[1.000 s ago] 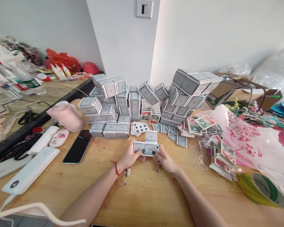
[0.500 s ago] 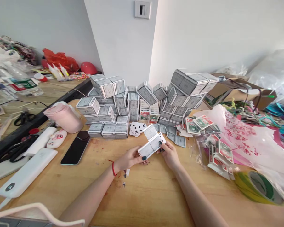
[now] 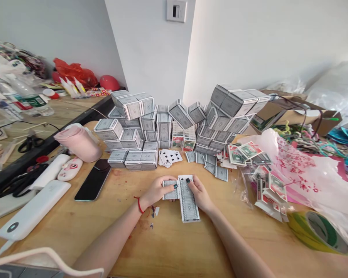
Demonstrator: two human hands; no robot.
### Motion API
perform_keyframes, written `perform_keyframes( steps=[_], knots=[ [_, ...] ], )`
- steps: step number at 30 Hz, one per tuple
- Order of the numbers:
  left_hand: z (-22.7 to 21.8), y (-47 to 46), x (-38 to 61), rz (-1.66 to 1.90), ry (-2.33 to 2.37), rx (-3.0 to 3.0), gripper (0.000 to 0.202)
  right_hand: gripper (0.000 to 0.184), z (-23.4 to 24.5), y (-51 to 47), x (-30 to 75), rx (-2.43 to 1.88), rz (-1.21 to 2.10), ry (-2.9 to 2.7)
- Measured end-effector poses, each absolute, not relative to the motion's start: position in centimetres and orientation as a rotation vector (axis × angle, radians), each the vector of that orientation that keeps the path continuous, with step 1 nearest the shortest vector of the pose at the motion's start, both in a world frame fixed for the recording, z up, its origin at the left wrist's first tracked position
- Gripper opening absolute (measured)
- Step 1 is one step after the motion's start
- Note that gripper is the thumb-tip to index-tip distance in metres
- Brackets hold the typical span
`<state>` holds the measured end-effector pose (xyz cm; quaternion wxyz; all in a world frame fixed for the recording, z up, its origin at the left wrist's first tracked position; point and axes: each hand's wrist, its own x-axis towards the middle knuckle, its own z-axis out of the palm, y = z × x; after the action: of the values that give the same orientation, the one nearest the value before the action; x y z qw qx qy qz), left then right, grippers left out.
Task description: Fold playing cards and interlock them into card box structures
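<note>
My left hand (image 3: 156, 192) pinches the folded cards (image 3: 189, 204) at nine o'clock, my right hand (image 3: 202, 195) at one o'clock, over the table (image 3: 174, 251). They look light, springy, easily creased; edges seem the safest hold.

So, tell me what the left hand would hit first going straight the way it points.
Beyond the short card piece it pinches, the left hand would likely meet the long card piece first, then the right hand; depth there is hard to judge.

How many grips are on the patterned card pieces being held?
2: the left grip on the short left piece, the right grip near the upper end of the long piece.
</note>
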<state>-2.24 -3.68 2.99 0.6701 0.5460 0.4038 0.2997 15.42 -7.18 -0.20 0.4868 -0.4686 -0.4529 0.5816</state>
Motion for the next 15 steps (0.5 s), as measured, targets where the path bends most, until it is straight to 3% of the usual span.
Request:
perform_keyframes(
  steps=[15],
  knots=[
    [2.52,-3.15,-2.52,0.618,0.931,1.174,0.036,0.015,0.1,-7.3,15.48,-1.055,1.482,-1.123]
  ],
)
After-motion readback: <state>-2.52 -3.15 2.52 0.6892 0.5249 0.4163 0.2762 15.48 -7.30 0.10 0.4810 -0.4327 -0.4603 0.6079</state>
